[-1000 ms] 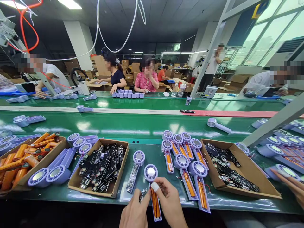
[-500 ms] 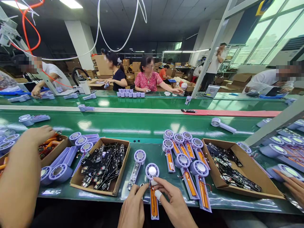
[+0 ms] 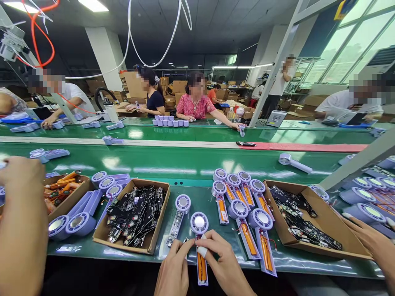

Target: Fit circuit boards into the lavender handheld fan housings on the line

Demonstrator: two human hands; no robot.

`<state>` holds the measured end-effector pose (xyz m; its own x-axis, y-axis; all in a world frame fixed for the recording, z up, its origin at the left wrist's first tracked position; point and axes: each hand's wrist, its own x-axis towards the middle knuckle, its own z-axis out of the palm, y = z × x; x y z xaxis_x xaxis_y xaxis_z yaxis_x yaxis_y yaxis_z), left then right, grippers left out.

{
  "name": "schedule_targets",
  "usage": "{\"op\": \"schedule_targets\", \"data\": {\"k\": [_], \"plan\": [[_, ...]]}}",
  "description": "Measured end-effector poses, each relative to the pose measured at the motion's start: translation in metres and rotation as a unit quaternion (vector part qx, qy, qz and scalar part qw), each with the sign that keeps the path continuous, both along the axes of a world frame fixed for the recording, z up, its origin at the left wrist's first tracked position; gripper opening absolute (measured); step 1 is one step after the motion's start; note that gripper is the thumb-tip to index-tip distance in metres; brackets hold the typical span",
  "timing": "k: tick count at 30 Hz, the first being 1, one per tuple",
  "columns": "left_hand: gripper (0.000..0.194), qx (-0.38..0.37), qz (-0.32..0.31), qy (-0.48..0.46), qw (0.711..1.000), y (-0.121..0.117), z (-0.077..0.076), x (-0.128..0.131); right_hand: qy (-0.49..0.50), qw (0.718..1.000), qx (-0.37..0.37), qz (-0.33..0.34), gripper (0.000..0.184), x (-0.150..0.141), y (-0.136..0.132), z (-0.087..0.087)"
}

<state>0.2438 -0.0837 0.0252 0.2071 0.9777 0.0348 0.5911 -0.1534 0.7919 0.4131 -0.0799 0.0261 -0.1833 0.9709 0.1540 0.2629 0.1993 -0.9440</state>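
Note:
Below me lies a light purple handheld fan body [image 3: 199, 223], its long handle channel pointing towards me with an orange battery [image 3: 202, 271] in it. My left hand [image 3: 174, 267] is closed at the left of the handle, thumb and forefinger pinched. My right hand [image 3: 222, 261], with white covers on its fingertips, bends over the handle from the right. Both hands' fingertips come together just below the fan's round head; what they pinch is too small to make out. Left of them rests another fan [image 3: 183, 203] with a board in its handle.
Cardboard boxes of black circuit boards stand at left [image 3: 151, 242] and right [image 3: 348, 242]. Several battery-fitted fans [image 3: 238, 209] lie between. Co-workers' arms reach in at left [image 3: 21, 230] and right [image 3: 370, 238]. A green conveyor [image 3: 185, 158] runs beyond, with people behind it.
My right fingertips have moved left to meet my left ones. The left co-worker's arm has shifted left; the right co-worker's hand is now beside the box. A person opposite has reached a fan.

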Motion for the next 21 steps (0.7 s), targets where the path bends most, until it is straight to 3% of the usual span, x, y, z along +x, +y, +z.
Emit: {"op": "schedule_targets", "data": {"k": [6, 16, 21], "plan": [[0.05, 0.002, 0.002, -0.019, 1.0, -0.001, 0.003, 0.002, -0.016, 1.0, 0.004, 0.007, 0.013, -0.002, 0.001, 0.0], [0.056, 0.018, -0.002, 0.026, 1.0, -0.003, 0.001, 0.007, -0.04, 0.993, 0.102, -0.045, 0.021, -0.011, 0.002, -0.011], [0.053, 0.013, 0.003, -0.03, 0.999, -0.002, 0.002, 0.007, -0.012, 0.99, 0.115, -0.076, 0.025, -0.017, 0.002, -0.017]]}}
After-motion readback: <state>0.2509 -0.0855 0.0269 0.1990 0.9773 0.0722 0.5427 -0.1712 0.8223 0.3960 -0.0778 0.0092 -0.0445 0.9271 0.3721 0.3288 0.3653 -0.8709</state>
